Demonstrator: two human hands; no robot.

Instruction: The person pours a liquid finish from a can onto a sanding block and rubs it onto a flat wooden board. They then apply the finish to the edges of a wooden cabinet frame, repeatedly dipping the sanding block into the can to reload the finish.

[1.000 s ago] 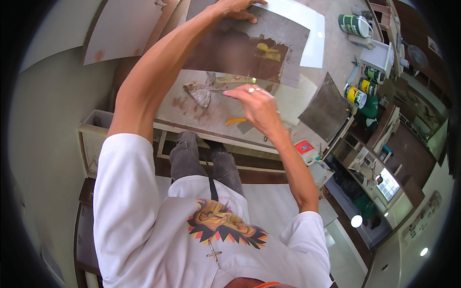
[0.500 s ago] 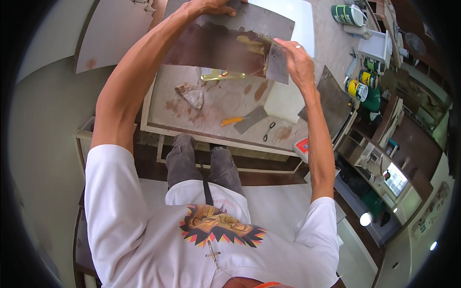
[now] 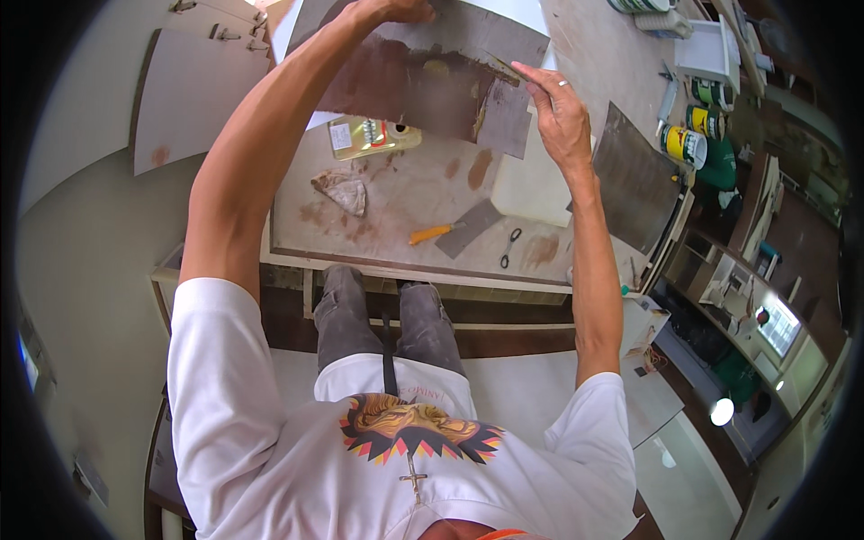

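A grey sheet (image 3: 504, 135) with a dark brown coat (image 3: 369, 81) across its middle is held up tilted over the workbench. My left hand (image 3: 409, 9) is closed at its upper edge, the fingertips partly cut off by the picture's rim. My right hand (image 3: 560, 117), a ring on one finger, pinches a thin flat scraper (image 3: 510, 72) against the right part of the coat. Yellowish smears lie near the scraper's blade. On the bench below are a yellow-tinted clear package (image 3: 373, 139), a crumpled stained rag (image 3: 342, 192), an orange-handled putty knife (image 3: 454, 229) and black scissors (image 3: 511, 247).
The stained workbench (image 3: 405, 189) has its near edge before my legs. A pale board (image 3: 531, 189) and a dark sheet (image 3: 634, 175) lie at right. Beyond stand paint cans (image 3: 684, 146) and a white tray (image 3: 706, 49). A hinged door panel (image 3: 193, 103) leans at left.
My right hand has shifted the scraper across the sheet's right part, and the yellowish patch there looks smaller. The sheet has tilted a little, uncovering more of the package. The whole view has shifted slightly.
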